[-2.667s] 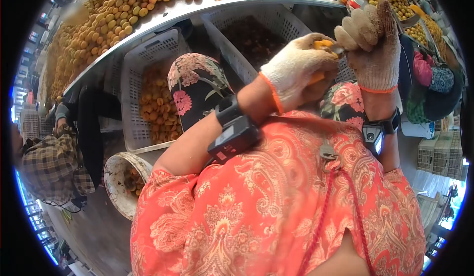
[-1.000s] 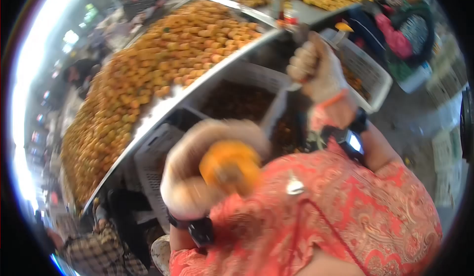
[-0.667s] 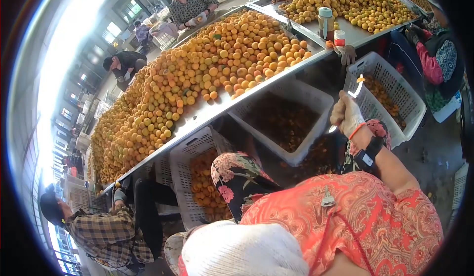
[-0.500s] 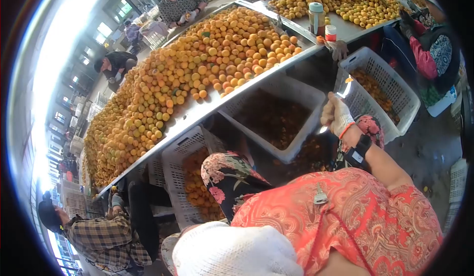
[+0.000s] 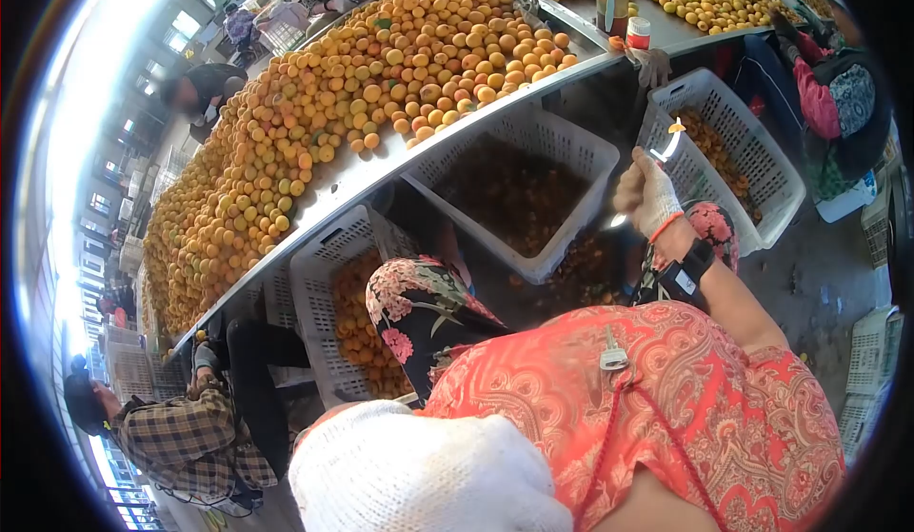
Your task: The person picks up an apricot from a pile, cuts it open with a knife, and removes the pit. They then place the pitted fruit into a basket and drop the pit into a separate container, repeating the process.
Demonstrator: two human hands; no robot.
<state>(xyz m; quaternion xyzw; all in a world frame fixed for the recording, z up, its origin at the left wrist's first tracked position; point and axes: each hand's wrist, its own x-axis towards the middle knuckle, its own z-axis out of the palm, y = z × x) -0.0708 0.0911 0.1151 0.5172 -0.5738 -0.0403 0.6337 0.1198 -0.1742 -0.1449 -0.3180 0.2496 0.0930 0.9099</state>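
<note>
My right hand (image 5: 645, 196), in a pale glove with an orange cuff, is closed around a small tool. Its shiny curved blade (image 5: 669, 144) sticks up above the fist, with a small orange bit at its tip. This hand is over the gap between two white crates. A large white knitted shape (image 5: 419, 470) fills the bottom, close to the camera; whether it is my left glove I cannot tell, and no fingers show there. Orange fruit (image 5: 419, 56) lies heaped on the metal table (image 5: 357, 182).
Below the table stand a dark-filled crate (image 5: 538, 270), a right crate (image 5: 783, 194) and a left crate (image 5: 309, 294) holding orange pieces. A bottle (image 5: 611, 4) and red-and-white jar (image 5: 638, 33) stand on the table. Co-workers sit at left (image 5: 186, 437) and right (image 5: 819, 104).
The view has shifted, so table and crates appear farther left and higher. My right hand stays closed on the tool. The white shape appears farther left and lower.
</note>
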